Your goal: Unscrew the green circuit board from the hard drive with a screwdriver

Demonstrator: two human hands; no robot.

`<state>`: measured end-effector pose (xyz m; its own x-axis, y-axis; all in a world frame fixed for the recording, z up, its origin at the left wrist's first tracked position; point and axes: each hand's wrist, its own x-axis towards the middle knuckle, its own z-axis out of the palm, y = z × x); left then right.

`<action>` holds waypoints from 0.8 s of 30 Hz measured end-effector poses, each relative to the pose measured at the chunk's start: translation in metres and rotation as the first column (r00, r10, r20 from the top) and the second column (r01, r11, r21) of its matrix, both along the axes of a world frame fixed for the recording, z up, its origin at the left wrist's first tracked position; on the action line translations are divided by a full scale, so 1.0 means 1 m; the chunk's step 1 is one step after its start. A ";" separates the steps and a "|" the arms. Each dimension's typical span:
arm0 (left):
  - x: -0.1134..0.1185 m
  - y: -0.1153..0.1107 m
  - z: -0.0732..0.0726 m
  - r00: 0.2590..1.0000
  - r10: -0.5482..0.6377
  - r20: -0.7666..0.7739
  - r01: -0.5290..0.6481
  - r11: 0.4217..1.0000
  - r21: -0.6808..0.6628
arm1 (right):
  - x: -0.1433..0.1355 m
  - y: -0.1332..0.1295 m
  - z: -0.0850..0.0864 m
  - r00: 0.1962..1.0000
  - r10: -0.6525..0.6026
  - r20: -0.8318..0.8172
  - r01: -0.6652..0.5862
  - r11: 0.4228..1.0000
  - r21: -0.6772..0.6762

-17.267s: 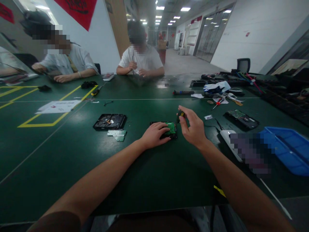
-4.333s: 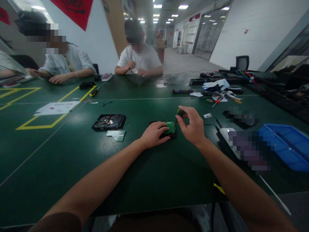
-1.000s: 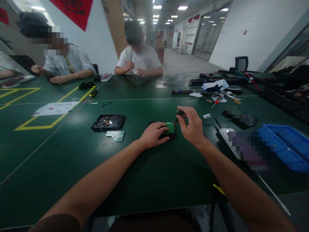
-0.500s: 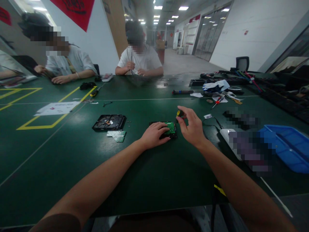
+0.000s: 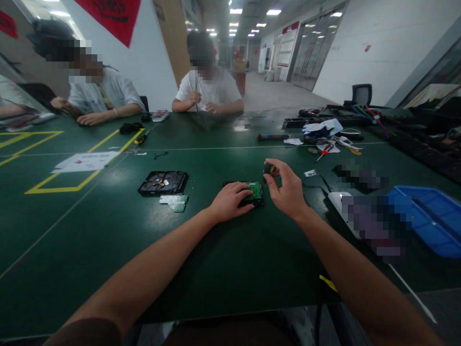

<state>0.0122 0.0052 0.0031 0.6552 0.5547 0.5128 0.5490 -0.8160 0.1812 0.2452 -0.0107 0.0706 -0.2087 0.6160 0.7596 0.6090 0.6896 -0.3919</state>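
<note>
My left hand [image 5: 231,201] lies across a hard drive [image 5: 256,191] whose green circuit board faces up. Its fingers press on the board and its thumb is at the near edge, holding the drive against the table; the hand hides the drive's left part. Just right of and above the drive, my right hand [image 5: 286,189] pinches the black and yellow handle of a screwdriver [image 5: 268,169] between thumb and fingers. The shaft and tip cannot be made out. To the left are an opened black drive casing [image 5: 163,183] and a detached circuit board [image 5: 174,202], with tiny screws [image 5: 193,181] nearby.
A blue tray [image 5: 428,216] and a white power strip [image 5: 344,211] are on the right. Further back lie a dark cylindrical tool [image 5: 272,137], a red screwdriver [image 5: 325,150] and gloves [image 5: 323,128]. Two co-workers [image 5: 212,89] sit across the green table [image 5: 230,269]; another is partly visible.
The screwdriver handle has turned between my right fingers, so its yellow part shows differently. My left hand and the hard drive stay in place.
</note>
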 end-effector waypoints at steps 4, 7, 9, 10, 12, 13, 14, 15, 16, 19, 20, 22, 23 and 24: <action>0.000 -0.001 0.001 1.000 0.004 -0.007 -0.004 1.000 -0.008 | 0.000 0.000 -0.003 0.999 0.050 -0.006 -0.050 0.998 -0.032; 0.000 -0.001 0.001 1.000 0.004 -0.009 -0.004 1.000 -0.012 | -0.001 -0.001 -0.001 0.999 0.050 0.000 -0.050 0.998 -0.038; 0.000 0.000 0.001 1.000 0.004 -0.009 -0.004 1.000 -0.012 | -0.002 -0.003 0.002 0.999 0.042 0.007 -0.042 0.999 -0.034; 0.000 0.000 0.000 1.000 0.003 -0.010 -0.003 1.000 -0.011 | -0.002 -0.004 0.003 0.999 0.037 0.011 -0.036 0.999 -0.025; 0.000 0.000 0.000 1.000 0.001 -0.010 -0.001 1.000 -0.010 | -0.003 -0.005 0.006 1.000 0.022 0.018 -0.022 1.000 0.001; 0.000 0.000 -0.001 1.000 0.000 -0.009 0.000 1.000 -0.011 | -0.003 -0.005 0.007 1.000 0.013 0.022 -0.013 1.000 0.014; 0.000 0.000 0.000 1.000 -0.001 -0.009 0.001 1.000 -0.013 | -0.002 -0.005 0.007 1.000 0.007 0.026 -0.008 1.000 0.023; 0.000 0.000 0.000 1.000 -0.001 -0.010 0.001 1.000 -0.016 | -0.002 -0.005 0.008 1.000 0.003 0.027 -0.004 1.000 0.029; 0.000 0.000 0.000 1.000 -0.001 -0.010 0.001 1.000 -0.018 | -0.002 -0.005 0.008 1.000 0.001 0.029 -0.001 1.000 0.030; 0.000 0.000 0.000 1.000 -0.001 -0.007 0.001 1.000 -0.017 | -0.002 -0.004 0.007 1.000 0.000 0.028 -0.001 1.000 0.025; 0.000 0.000 0.000 1.000 -0.001 -0.003 0.001 1.000 -0.015 | -0.002 -0.004 0.007 1.000 -0.001 0.028 0.000 1.000 0.025; 0.000 0.000 0.000 1.000 -0.003 0.004 0.003 1.000 -0.015 | -0.002 -0.005 0.008 0.999 -0.004 0.032 0.003 1.000 0.030; 0.000 0.000 0.000 1.000 -0.004 0.004 0.004 1.000 -0.015 | -0.003 -0.005 0.008 0.999 -0.007 0.034 0.006 0.999 0.036; 0.000 0.000 -0.001 1.000 -0.004 0.003 0.004 1.000 -0.016 | -0.003 -0.005 0.008 0.999 -0.012 0.035 0.010 0.999 0.041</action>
